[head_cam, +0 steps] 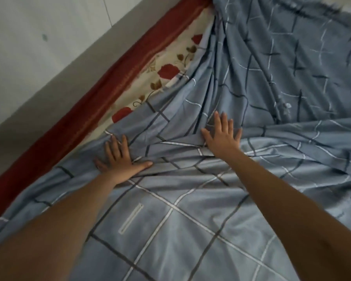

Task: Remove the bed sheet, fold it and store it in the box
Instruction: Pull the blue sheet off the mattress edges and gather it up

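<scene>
Blue-grey cloth is lying bunched under spread fingers (218,121): the right hand (223,136) is resting flat, palm down, on a ridge of folds. The left hand (118,162), fingers also splayed and thumb stretched sideways, is pressing near it, closer to the edge. Both bare forearms are reaching in from the near side. The sheet (190,220), checked with white and dark lines, is lying rumpled over the mattress (168,57), whose cream, red-flowered top is showing along its red border (101,92) beside the pale wall (38,47).
</scene>
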A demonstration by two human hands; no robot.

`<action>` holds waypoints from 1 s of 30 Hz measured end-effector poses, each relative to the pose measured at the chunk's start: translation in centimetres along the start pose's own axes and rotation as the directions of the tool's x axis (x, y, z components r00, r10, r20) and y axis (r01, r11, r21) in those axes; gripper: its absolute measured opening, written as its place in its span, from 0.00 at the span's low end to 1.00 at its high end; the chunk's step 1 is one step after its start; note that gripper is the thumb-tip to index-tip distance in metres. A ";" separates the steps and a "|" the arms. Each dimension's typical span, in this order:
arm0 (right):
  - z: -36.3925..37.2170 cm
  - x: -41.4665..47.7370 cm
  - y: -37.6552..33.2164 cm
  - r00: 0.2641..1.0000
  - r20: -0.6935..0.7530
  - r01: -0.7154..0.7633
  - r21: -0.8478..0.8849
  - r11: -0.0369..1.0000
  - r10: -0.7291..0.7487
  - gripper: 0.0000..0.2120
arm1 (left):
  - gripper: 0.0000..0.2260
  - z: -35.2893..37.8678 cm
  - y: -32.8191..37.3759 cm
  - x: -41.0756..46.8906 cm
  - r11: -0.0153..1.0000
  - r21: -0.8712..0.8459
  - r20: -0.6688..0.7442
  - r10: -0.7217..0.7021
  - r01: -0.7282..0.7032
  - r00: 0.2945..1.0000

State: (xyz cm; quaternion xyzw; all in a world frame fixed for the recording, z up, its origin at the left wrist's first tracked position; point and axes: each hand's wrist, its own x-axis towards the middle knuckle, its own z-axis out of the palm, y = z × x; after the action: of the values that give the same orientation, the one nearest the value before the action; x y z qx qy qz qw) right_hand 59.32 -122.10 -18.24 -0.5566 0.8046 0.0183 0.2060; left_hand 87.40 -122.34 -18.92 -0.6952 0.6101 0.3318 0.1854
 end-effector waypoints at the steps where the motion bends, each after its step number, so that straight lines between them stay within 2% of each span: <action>1: -0.1 1.3 -0.1 1.000 0.016 -0.007 0.006 1.000 0.007 0.34 | 0.55 0.0 -0.1 0.2 1.000 0.009 0.021 -0.001 0.001 1.000; 4: -0.4 4.9 -1.2 0.994 0.102 0.029 0.032 0.999 -0.032 0.36 | 0.56 -0.6 0.0 0.5 0.999 0.038 0.091 -0.024 0.020 0.996; 6: -0.3 7.3 -2.5 0.984 0.175 -0.031 0.073 0.997 0.018 0.39 | 0.56 -1.8 0.4 1.0 0.997 0.060 0.159 -0.053 0.044 0.986; 9: 0.3 8.4 -3.3 0.972 0.218 -0.092 0.019 0.996 0.086 0.42 | 0.55 -2.7 0.9 1.2 0.994 0.078 0.239 -0.094 0.077 0.966; 15: -0.7 9.2 -3.6 0.955 0.279 -0.094 -0.031 0.995 0.099 0.44 | 0.57 -4.9 1.9 1.9 0.987 0.111 0.376 -0.150 0.116 0.915; 17: -0.6 9.1 -3.6 0.957 0.274 -0.091 -0.021 0.996 0.093 0.50 | 0.57 -4.7 1.8 2.1 0.983 0.127 0.383 -0.170 0.130 0.908; 23: -0.5 9.5 -3.5 0.962 0.261 -0.082 0.001 0.997 0.079 0.49 | 0.55 -4.6 2.0 2.5 0.983 0.125 0.382 -0.175 0.137 0.907; 27: -0.6 9.4 -3.5 0.946 0.313 -0.091 0.014 0.996 0.083 0.50 | 0.55 -4.2 1.8 2.6 0.976 0.173 0.382 -0.193 0.136 0.904; 30: -1.0 9.4 -3.4 0.945 0.318 -0.086 0.003 0.996 0.081 0.47 | 0.55 -4.2 2.1 2.3 0.968 0.197 0.384 -0.225 0.159 0.896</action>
State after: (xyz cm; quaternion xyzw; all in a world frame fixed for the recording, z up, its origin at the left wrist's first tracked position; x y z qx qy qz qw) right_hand 59.32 -131.98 -19.95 -0.5102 0.7838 0.1096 0.3366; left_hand 86.41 -127.13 -17.19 -0.6515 0.5118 0.3978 0.3941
